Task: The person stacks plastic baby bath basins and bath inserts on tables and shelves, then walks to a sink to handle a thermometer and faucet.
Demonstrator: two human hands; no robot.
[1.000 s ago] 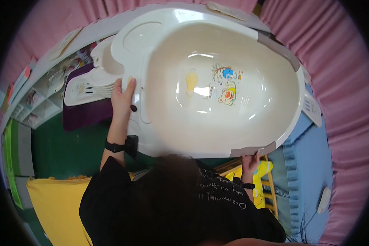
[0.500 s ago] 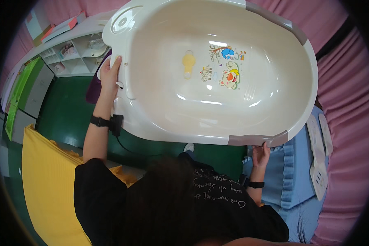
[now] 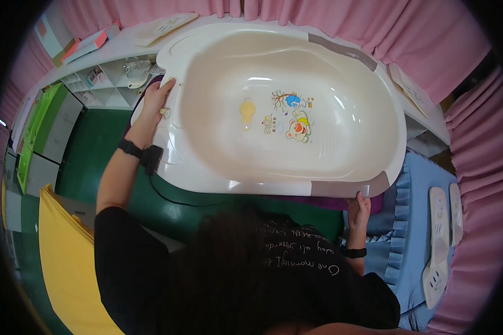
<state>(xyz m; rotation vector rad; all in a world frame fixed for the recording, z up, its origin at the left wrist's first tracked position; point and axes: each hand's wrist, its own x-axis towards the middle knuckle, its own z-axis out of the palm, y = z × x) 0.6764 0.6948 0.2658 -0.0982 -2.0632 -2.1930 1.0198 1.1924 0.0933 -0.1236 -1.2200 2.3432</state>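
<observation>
A large cream baby bathtub hangs between my hands, its hollow side facing up, with cartoon animals printed on the bottom. My left hand grips the tub's left end, thumb over the rim and the other fingers hidden beneath. At the near right edge, my right hand holds the rim by a brown grip strip, its thumb on top. A small plug or knob sits by my left wrist at the tub's end. Something purple shows beneath the tub, mostly covered by it.
Behind the tub runs a white shelf unit with a white slotted panel on top. On the right, more white panels lie on blue frilled cloth. A yellow cloth covers something at near left. Pink curtains line the wall.
The bathtub has moved lower and a little left in both hands, looking smaller. The white shelf top behind it and more of the purple thing under it now show.
</observation>
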